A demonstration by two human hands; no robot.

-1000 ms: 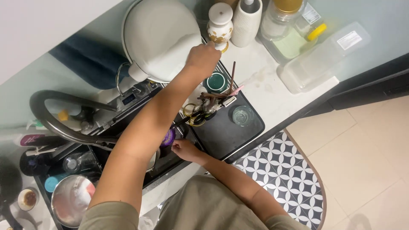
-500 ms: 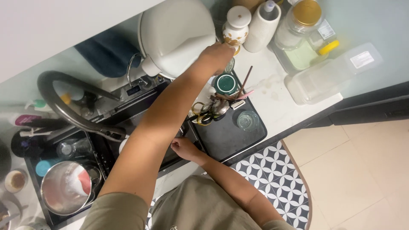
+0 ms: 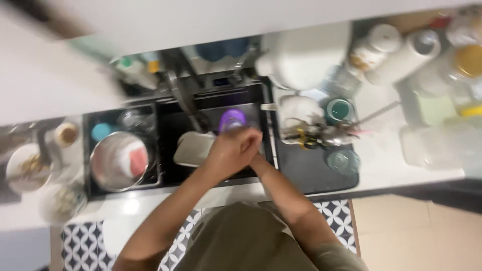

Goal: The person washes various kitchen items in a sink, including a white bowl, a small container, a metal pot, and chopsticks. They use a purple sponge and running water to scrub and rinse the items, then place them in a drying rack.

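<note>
Purple cup (image 3: 232, 119) sits in the black sink (image 3: 170, 173), just beyond the hands. Left hand (image 3: 228, 153) and right hand (image 3: 254, 150) are pressed together over the basin, fingers curled; blur hides whether they pinch anything. A pale tray (image 3: 193, 149) lies beside them, a metal bowl (image 3: 118, 161) further left.

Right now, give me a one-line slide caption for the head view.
Both hands, left hand over right hand, meet above the black sink beside a purple cup, with a steel pot alongside.
</note>
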